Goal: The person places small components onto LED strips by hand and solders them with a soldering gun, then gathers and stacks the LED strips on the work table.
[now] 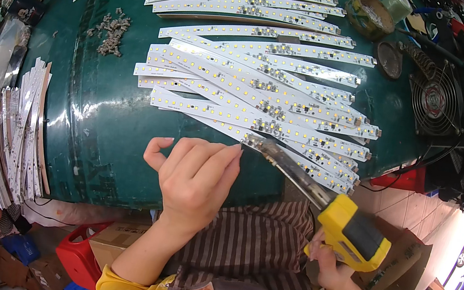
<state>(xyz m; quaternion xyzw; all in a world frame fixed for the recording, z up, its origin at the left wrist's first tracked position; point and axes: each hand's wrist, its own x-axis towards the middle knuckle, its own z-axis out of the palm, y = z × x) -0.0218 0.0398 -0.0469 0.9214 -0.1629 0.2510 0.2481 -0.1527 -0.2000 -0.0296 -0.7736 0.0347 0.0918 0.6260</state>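
Observation:
My right hand (333, 270) is wrapped round the grip of a yellow and black soldering gun (354, 234). Its long metal shaft points up and left, with the tip over the nearest white LED strip (211, 123) in the pile. Beside that tip is my left hand (197, 176), fingers bent and fingertips pinched together at the strip's lower edge. Whatever is between them is too small or hidden to make out. More LED strips (213, 72) lie overlapped across the green table, dotted with yellow LEDs and small dark parts.
A heap of small metallic parts (110, 31) lies on the green table (90, 122). Stacked strips (22, 130) stand at the left edge. At right are a fan (433, 101), a round tub (371, 14) and a dark dish (388, 59). A red stool (81, 252) is below.

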